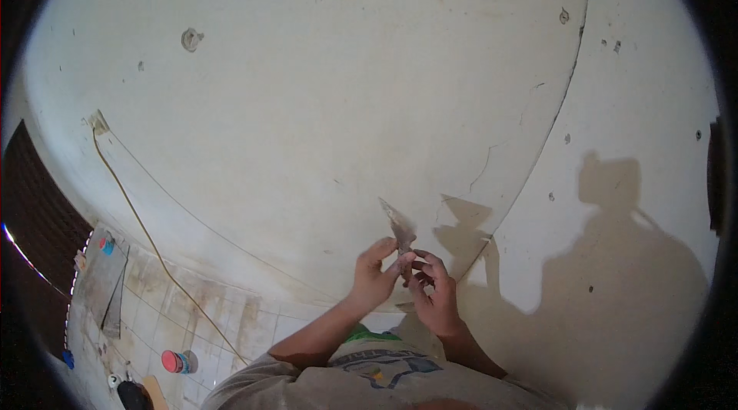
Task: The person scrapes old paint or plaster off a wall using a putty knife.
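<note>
Both hands are raised together in front of the chest, close to a pale plastered wall [369, 99]. A small putty knife or scraper [398, 220] with a smeared blade is held between them, its blade towards the wall. My left hand [377, 274] pinches it near the base of the blade with thumb and fingers. My right hand [433, 293] has its fingers curled at the handle; how firmly it grips is hard to tell. The wall bears chipped holes, a thin crack and a long dark line at the corner on the right.
A yellow cable [138, 214] runs from a wall socket [98, 121] down across the tiled floor [213, 318]. A red-lidded tub [175, 361], a smaller tub [106, 246], a grey board [109, 289] and a black object [134, 395] lie at the left.
</note>
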Motion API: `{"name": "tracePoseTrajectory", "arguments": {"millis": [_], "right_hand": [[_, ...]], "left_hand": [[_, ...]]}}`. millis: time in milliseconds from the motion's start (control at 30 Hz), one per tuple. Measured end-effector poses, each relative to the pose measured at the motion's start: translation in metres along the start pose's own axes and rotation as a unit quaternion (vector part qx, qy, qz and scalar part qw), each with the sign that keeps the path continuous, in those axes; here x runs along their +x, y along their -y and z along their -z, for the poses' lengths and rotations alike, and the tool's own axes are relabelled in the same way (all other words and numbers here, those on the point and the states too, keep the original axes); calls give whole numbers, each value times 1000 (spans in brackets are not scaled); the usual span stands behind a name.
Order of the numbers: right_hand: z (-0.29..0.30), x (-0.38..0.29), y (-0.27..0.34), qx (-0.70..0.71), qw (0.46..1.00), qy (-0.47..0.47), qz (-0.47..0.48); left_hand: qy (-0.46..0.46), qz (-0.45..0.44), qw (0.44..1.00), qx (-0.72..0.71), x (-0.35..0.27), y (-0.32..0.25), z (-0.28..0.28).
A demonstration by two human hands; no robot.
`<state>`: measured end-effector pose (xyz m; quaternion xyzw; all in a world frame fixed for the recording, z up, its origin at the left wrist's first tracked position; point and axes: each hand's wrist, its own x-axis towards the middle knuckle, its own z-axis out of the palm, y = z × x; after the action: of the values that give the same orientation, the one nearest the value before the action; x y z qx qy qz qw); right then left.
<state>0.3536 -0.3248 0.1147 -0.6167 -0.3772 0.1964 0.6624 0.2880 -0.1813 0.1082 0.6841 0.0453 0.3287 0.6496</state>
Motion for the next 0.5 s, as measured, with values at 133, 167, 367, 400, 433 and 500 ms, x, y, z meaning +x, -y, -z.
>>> {"name": "tracePoseTrajectory", "arguments": {"millis": [133, 167, 367, 400, 433, 500], "right_hand": [[-1, -1, -2, -67, 996, -7, 66], [-1, -1, -4, -35, 996, -4, 80], [3, 11, -3, -29, 991, -66, 112], [3, 17, 0, -31, 992, -65, 101], [3, 28, 6, -48, 986, -93, 127], [2, 47, 17, -68, 979, -120, 149]], "left_hand": [[-32, -16, 999, 26, 12, 6, 4], [-22, -40, 997, 54, 12, 14, 7], [10, -243, 965, 101, 31, -9, -2], [7, -233, 968, 98, 35, -17, -2], [-5, -271, 951, 149, 42, -28, -3], [-18, -305, 931, 197, 55, -38, 3]]}}
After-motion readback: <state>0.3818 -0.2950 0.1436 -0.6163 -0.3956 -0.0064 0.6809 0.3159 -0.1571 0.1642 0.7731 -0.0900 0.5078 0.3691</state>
